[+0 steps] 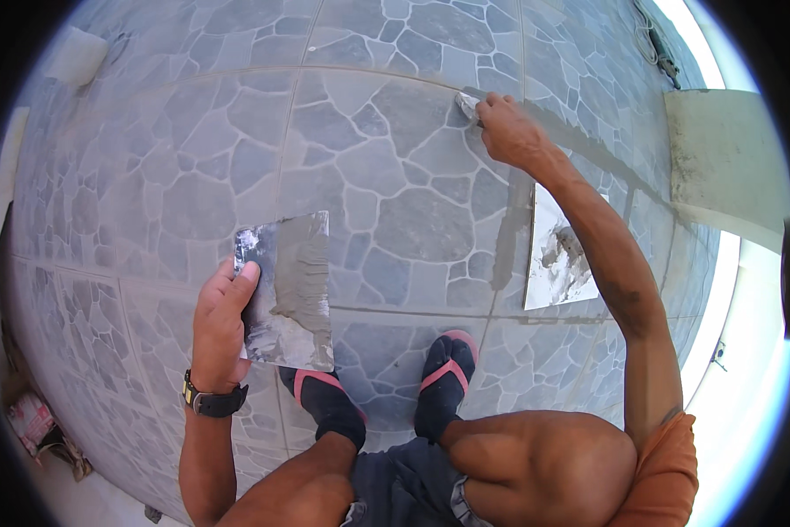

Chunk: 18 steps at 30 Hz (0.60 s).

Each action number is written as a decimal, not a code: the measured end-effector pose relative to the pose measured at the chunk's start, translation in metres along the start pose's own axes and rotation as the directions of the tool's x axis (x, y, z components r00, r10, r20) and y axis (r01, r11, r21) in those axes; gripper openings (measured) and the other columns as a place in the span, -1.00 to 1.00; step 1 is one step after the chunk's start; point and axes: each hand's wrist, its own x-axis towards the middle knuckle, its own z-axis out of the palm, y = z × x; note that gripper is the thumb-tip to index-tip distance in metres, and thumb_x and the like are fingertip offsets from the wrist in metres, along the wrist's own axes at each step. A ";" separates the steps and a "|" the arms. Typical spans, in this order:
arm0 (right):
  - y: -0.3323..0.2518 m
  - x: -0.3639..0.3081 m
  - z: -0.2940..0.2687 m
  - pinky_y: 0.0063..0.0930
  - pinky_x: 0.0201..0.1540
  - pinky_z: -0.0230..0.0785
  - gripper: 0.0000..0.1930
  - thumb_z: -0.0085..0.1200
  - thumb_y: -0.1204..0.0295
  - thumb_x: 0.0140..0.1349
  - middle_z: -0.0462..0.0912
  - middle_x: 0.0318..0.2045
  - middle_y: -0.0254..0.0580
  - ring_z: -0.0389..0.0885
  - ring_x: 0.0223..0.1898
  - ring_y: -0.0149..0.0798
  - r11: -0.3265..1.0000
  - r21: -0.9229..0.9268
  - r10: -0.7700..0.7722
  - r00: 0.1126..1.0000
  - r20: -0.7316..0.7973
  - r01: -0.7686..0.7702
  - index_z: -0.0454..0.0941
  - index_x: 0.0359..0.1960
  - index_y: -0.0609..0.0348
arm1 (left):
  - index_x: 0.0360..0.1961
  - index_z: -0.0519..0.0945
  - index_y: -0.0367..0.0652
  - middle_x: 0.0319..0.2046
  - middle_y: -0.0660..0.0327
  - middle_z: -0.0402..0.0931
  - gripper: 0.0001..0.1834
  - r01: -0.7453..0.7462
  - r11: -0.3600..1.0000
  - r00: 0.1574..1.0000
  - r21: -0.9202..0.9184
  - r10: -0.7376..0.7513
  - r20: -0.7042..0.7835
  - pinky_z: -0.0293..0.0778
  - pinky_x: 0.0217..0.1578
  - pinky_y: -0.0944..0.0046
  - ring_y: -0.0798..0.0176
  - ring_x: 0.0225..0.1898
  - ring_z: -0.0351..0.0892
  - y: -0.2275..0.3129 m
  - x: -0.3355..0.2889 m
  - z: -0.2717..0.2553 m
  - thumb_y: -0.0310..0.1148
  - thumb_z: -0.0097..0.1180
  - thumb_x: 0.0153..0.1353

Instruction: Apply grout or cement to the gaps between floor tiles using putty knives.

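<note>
tiled floor, scraper partly behind right hand

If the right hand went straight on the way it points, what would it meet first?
Probably the tiled floor, led by the small blade in the right hand; whether the blade already touches is unclear.

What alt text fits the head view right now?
The right hand holds a small metal blade at stone-patterned floor tiles; the left hand holds a flat plate bearing grey paste. A smeared white board lies nearby.
</note>
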 end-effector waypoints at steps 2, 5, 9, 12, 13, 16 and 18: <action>0.000 0.006 -0.010 -0.27 -0.12 0.54 -0.80 0.04 0.60 0.09 0.51 -0.18 0.10 0.53 -0.11 0.04 0.992 0.123 0.017 0.998 0.067 -0.025 0.51 -0.22 0.40 | 0.11 0.43 -0.32 -0.10 0.24 0.56 -0.63 0.006 1.000 1.000 -0.018 -0.006 0.006 0.41 -0.04 0.39 0.42 -0.12 0.52 0.001 0.000 -0.002 -0.30 -0.05 0.40; -0.022 0.017 0.008 -0.28 -0.11 0.55 -0.78 0.05 0.61 0.09 0.50 -0.18 0.11 0.53 -0.12 0.05 0.999 -0.003 0.039 0.997 -0.072 -0.039 0.51 -0.20 0.43 | 0.12 0.43 -0.31 -0.10 0.23 0.56 -0.63 0.014 0.999 1.000 -0.038 -0.014 0.012 0.42 -0.05 0.39 0.42 -0.12 0.53 -0.005 0.001 -0.003 -0.30 -0.05 0.40; -0.033 0.027 -0.011 -0.27 -0.09 0.54 -0.76 0.05 0.61 0.09 0.50 -0.16 0.12 0.52 -0.10 0.05 1.000 0.002 -0.030 0.996 0.089 0.030 0.53 -0.18 0.46 | 0.05 0.45 -0.32 -0.15 0.21 0.58 -0.68 -0.008 0.999 1.000 -0.051 0.006 -0.026 0.47 -0.10 0.36 0.41 -0.18 0.55 -0.004 -0.001 0.002 -0.33 -0.06 0.39; -0.032 0.039 -0.013 -0.26 -0.08 0.53 -0.77 0.04 0.63 0.08 0.50 -0.14 0.14 0.52 -0.07 0.07 0.998 0.055 0.013 0.998 0.069 -0.017 0.54 -0.20 0.47 | 0.06 0.45 -0.32 -0.14 0.22 0.57 -0.68 -0.009 0.998 1.000 -0.060 0.009 -0.001 0.46 -0.10 0.37 0.41 -0.17 0.55 -0.002 0.004 0.007 -0.34 -0.06 0.39; -0.036 0.039 0.003 -0.25 -0.07 0.53 -0.78 0.05 0.63 0.07 0.51 -0.13 0.15 0.52 -0.06 0.08 1.000 0.013 -0.010 1.000 0.024 0.010 0.55 -0.22 0.46 | 0.06 0.45 -0.32 -0.14 0.22 0.57 -0.68 -0.012 0.998 1.000 -0.064 0.013 0.014 0.46 -0.10 0.37 0.41 -0.17 0.55 -0.002 0.006 0.009 -0.34 -0.06 0.39; -0.042 0.045 -0.005 -0.23 -0.06 0.51 -0.77 0.08 0.62 0.03 0.51 -0.14 0.15 0.53 -0.07 0.09 0.998 0.065 -0.022 0.999 0.039 0.020 0.56 -0.24 0.43 | 0.07 0.44 -0.32 -0.12 0.22 0.57 -0.68 -0.020 0.999 0.999 -0.042 0.022 0.048 0.45 -0.08 0.37 0.41 -0.16 0.54 0.000 0.008 0.013 -0.35 -0.07 0.40; -0.046 0.043 -0.025 -0.20 -0.06 0.51 -0.76 0.13 0.58 -0.01 0.52 -0.18 0.14 0.53 -0.10 0.08 0.974 0.228 -0.018 0.995 0.098 -0.005 0.56 -0.26 0.41 | 0.09 0.43 -0.33 -0.10 0.21 0.56 -0.67 0.014 0.997 1.000 -0.072 -0.013 0.014 0.45 -0.07 0.37 0.41 -0.14 0.54 0.001 0.004 0.019 -0.36 -0.08 0.40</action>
